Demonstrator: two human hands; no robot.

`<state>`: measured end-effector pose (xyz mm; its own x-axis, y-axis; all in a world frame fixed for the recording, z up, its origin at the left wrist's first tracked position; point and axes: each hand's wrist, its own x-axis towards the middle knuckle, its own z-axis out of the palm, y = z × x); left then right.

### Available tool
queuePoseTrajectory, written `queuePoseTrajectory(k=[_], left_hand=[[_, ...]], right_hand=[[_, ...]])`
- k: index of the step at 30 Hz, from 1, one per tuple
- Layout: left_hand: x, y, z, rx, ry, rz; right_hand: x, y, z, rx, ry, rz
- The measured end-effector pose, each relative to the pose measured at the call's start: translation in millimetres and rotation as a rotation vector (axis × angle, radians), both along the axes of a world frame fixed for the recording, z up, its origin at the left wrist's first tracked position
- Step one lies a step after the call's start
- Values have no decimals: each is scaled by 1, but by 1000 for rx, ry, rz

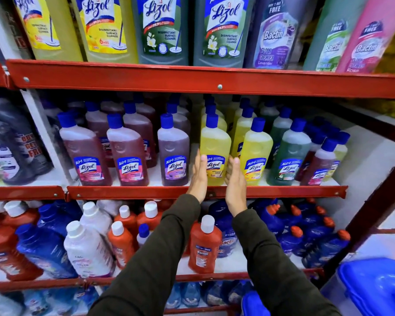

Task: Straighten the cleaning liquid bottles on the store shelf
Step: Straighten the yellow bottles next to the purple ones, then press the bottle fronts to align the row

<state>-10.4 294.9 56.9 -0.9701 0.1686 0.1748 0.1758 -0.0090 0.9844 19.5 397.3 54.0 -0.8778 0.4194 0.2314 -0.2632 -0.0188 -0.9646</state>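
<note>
A yellow Lizol bottle (214, 151) stands at the front of the middle shelf (146, 192), in the middle of the frame. It stands tall, blue cap up. The left hand (198, 176) is flat against its left side. The right hand (235, 181) is flat on its right side. The fingers are straight and open, not curled around it. The bottle sits right between both palms, so both hands are equally near.

My one head camera looks forward and slightly down, close to the shelves (205, 77); my arms reach up from the bottom edge toward the middle shelf.
</note>
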Motion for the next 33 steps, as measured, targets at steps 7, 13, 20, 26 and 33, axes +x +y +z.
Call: queuePoseTrajectory(k=[7, 13, 20, 26, 33], left_hand=[[14, 4, 13, 16, 15, 23], [22, 0, 19, -31, 25, 4], [21, -8, 13, -68, 77, 3], [35, -30, -1, 107, 450, 420], [12, -68, 8, 171, 247, 425]], right_hand=[[0, 1, -3, 3, 6, 9], [1, -2, -2, 25, 11, -4], [2, -13, -4, 106, 37, -145], [5, -47, -5, 57, 263, -291], [-6, -100, 10, 106, 86, 164]])
